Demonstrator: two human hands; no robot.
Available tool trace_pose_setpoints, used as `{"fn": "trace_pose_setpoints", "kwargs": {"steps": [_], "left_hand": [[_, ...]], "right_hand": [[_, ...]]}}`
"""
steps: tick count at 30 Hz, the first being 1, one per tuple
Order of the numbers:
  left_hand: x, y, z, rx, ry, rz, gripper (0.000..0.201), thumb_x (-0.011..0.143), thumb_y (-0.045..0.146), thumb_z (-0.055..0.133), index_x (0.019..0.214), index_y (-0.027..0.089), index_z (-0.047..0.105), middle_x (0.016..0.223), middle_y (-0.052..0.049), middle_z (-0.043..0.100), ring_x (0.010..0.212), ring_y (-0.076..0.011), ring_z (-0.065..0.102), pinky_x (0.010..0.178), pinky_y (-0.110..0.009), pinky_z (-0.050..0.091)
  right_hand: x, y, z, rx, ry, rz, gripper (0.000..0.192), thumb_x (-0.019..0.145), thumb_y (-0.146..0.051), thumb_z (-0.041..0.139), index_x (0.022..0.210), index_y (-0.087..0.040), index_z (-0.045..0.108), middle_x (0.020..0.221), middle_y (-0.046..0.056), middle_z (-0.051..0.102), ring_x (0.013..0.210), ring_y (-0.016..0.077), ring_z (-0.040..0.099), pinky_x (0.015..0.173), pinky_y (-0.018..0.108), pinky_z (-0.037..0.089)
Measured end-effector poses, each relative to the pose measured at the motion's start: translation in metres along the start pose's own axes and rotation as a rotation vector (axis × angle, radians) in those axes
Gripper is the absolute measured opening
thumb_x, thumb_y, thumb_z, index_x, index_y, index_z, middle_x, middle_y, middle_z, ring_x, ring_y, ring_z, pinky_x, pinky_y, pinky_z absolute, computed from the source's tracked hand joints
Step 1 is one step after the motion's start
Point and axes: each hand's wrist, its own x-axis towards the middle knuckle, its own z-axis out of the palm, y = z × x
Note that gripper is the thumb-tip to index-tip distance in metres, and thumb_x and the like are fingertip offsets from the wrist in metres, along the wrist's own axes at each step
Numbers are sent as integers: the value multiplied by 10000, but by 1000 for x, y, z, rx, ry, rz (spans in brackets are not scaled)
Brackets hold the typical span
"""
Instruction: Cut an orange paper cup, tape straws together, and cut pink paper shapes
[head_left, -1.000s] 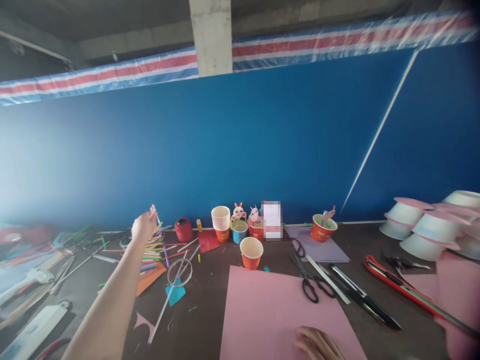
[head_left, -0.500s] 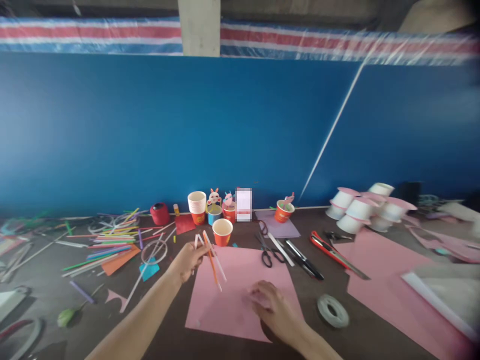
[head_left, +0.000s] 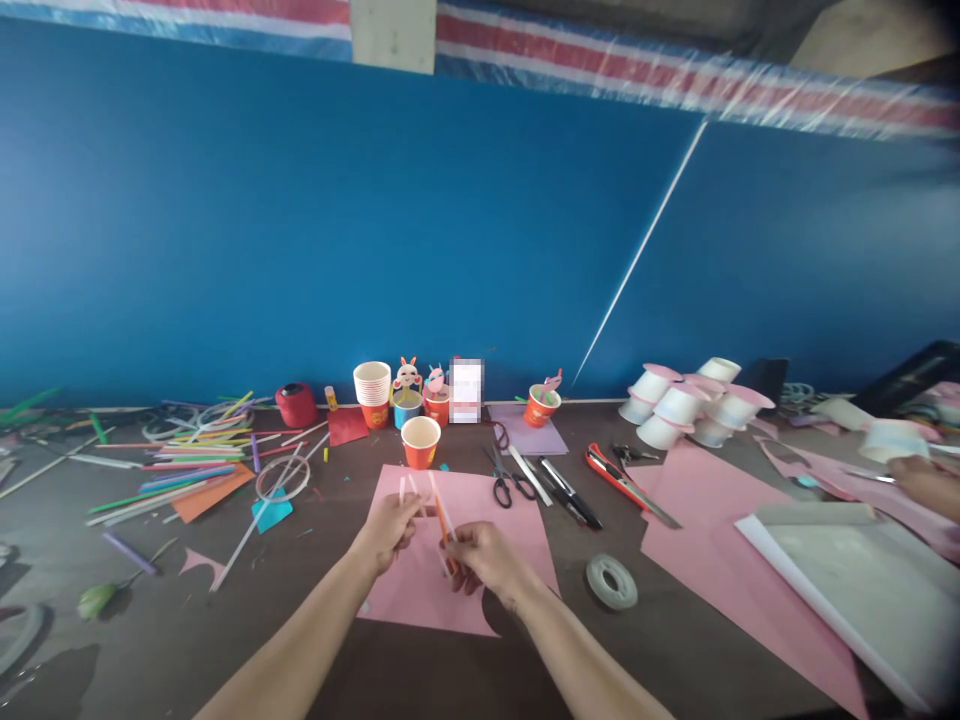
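Observation:
Over a pink paper sheet my two hands are close together. My left hand is closed on a thin white straw, with its fingertips pinched. My right hand grips an orange straw together with white ones, their lower ends partly hidden by the fingers. Just beyond the sheet's far edge stands a red paper cup, its mouth up. Black-handled scissors rest on the sheet's right edge.
Colored straws lie piled at left. Stacked cups stand at the back. To the right are a red utility knife, a tape roll and white cup assemblies. Another person's hand holds a metal tool at far right.
My right hand has moved left and up from the paper and now grips the orange straw and white ones that my left hand held. The view has shifted right.

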Motion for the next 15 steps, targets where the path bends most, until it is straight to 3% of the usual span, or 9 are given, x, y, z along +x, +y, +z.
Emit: {"fn": "trace_pose_setpoints", "kwargs": {"steps": [9,12,15], "left_hand": [[-4,-6,-23,55,110,43,430,633,378,571,939,76,547,382,104,313,330,-42,249,363,-186,154],[-7,-9,-27,44,166,46,471,662,302,549,1079,95,474,454,79,388,389,-59,350,382,-178,235],[-13,-11,-30,2,173,38,450,649,201,544,1086,130,468,685,1,526,520,-70,468,471,-193,368]], "right_hand": [[-1,0,-18,-284,241,-89,315,782,-329,409,538,-148,488,456,-3,507,385,83,462,414,189,292],[-6,-4,-20,-366,333,-133,323,775,-346,436,508,-163,447,447,-15,460,431,94,445,448,203,264],[-11,-3,-18,-440,365,-197,347,778,-378,436,504,-165,441,472,-18,454,457,99,439,451,204,251]]}}
